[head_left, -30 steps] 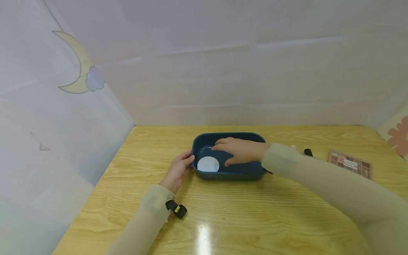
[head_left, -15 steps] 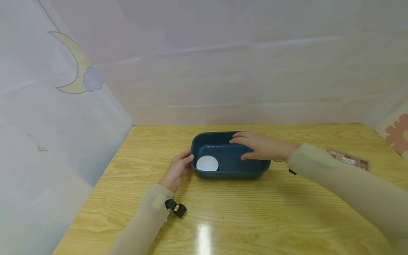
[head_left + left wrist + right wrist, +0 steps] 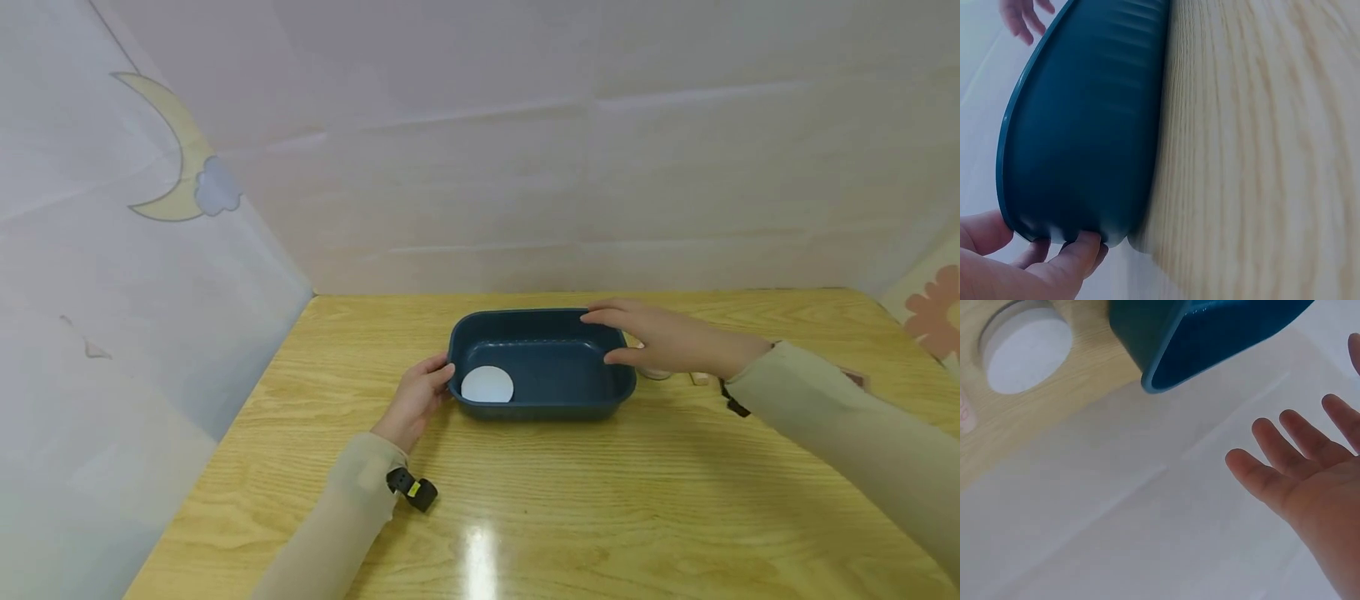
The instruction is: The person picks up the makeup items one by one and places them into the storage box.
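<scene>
Right hand (image 3: 669, 335) hides blue tub's (image 3: 547, 412) far corner — partly.

No words or numbers are showing clearly enough to read. A little yellow label (image 3: 415, 489) is sitting on the black wrist gadget (image 3: 426, 497), over the surface (image 3: 570, 508) toward its left edge, and its print is looking too tiny. A pink thing (image 3: 965, 414) near the surface's back edge is showing reddish marks, but they're not making clear letters.
</scene>
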`<action>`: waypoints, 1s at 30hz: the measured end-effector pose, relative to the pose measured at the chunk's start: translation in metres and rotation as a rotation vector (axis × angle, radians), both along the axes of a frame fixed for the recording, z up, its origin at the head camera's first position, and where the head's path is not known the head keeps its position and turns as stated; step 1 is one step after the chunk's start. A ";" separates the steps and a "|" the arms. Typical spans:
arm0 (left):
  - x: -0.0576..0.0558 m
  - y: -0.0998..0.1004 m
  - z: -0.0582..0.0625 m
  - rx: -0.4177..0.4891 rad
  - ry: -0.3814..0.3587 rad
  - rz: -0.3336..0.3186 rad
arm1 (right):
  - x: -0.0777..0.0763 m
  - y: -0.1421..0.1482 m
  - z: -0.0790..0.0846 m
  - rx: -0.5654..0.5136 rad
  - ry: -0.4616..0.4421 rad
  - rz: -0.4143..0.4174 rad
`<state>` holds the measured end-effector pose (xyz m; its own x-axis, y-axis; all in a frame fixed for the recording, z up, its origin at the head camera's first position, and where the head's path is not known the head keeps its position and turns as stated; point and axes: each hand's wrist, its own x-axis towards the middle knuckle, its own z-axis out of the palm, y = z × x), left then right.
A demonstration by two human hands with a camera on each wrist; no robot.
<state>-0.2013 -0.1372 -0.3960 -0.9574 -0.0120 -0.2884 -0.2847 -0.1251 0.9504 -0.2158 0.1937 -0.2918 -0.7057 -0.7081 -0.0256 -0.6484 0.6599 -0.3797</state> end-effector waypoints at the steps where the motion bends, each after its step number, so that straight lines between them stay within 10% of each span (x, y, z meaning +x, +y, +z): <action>1: 0.000 0.000 0.000 0.001 0.000 -0.001 | 0.000 0.003 0.001 -0.007 0.007 0.000; 30: 0.003 -0.001 0.001 -0.006 -0.014 0.014 | 0.003 0.054 -0.029 -0.031 -0.080 -0.156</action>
